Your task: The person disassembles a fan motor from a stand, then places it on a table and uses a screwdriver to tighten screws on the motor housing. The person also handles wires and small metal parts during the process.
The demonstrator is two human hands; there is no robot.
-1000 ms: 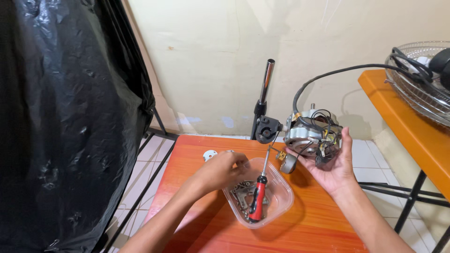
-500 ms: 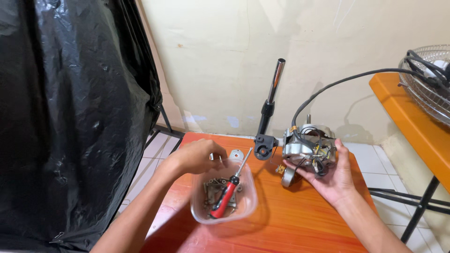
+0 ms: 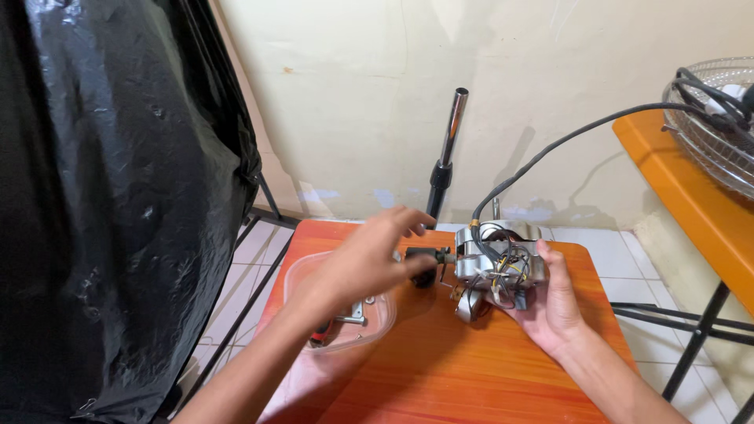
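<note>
My right hand (image 3: 554,306) cups a silver fan motor (image 3: 495,267) with loose coloured wires, holding it on the orange table (image 3: 471,377). My left hand (image 3: 369,259) hovers with its fingers spread just left of the motor, its thumb beside a black part (image 3: 426,276) at the motor's shaft end. It holds nothing that I can see. Under my left forearm sits a clear plastic container (image 3: 377,322) holding metal bits; a red tool handle (image 3: 320,336) peeks out, mostly hidden.
A black cable (image 3: 565,141) runs from the motor up to a wire fan guard (image 3: 715,133) on a second orange table (image 3: 691,204) at right. A metal pole (image 3: 449,141) stands behind the table against the wall. Black plastic sheeting (image 3: 110,196) hangs at left.
My left hand has come up out of the container and moved right toward the motor. The screwdriver is now mostly covered by my arm. My right hand still holds the motor.
</note>
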